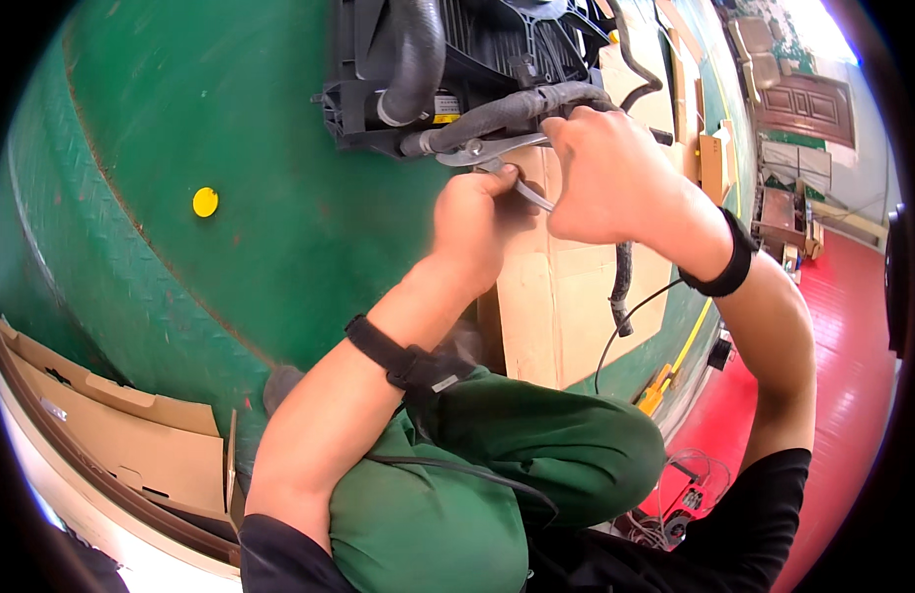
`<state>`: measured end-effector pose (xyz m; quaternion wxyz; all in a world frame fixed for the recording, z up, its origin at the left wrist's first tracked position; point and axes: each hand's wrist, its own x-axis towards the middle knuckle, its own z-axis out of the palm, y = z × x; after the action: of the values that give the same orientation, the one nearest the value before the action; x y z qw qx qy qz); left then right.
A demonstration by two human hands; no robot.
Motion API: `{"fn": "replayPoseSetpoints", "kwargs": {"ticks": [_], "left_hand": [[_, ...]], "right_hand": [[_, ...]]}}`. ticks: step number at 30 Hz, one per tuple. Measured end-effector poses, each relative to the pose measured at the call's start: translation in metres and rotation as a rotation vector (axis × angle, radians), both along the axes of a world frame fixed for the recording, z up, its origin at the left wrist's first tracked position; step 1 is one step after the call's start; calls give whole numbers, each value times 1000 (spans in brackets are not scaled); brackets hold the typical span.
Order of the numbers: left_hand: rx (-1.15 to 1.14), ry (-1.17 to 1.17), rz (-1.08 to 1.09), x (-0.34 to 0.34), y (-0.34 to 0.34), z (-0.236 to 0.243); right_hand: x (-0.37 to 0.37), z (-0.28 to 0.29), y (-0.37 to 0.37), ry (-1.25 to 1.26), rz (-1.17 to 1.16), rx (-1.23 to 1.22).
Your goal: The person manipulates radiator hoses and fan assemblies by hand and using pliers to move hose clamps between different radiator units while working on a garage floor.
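Observation:
Slip-joint pliers [474, 152] with grey metal jaws lie against the lower end of a braided black hose [507, 112]. My right hand [620, 178] is closed around the handles, with one handle running above its fingers and the other below. Just left of it, my left hand [470, 219] is closed, thumb and fingers pinching the pliers near the pivot. The hose runs along the near edge of a black radiator and fan assembly [522, 44]. Whether the jaws bite on a clamp there is too small to tell.
A thick curved hose [416, 59] rises from the radiator's left side. Flattened cardboard [531, 326] lies under my hands, with a loose black hose [622, 282] on it. A yellow disc [206, 203] sits on the green floor. An open cardboard box [146, 450] stands lower left.

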<state>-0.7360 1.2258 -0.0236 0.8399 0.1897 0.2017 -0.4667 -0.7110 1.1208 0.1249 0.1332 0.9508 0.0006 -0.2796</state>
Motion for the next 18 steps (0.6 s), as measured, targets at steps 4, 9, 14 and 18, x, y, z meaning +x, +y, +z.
{"fn": "replayPoseSetpoints", "kwargs": {"ticks": [4,9,14,18], "left_hand": [[95,61,-7,-2,0,7],[159,-83,-97,-8,0,-2],[260,-257,-245,-16,6,-16],[330,-325,-350,-24,23,-24]], "right_hand": [[1,1,-5,80,-169,61],[-34,-16,-19,-156,-101,115],[-86,-57,-17,-404,-60,154],[-123,-82,-3,-420,-294,345]]}}
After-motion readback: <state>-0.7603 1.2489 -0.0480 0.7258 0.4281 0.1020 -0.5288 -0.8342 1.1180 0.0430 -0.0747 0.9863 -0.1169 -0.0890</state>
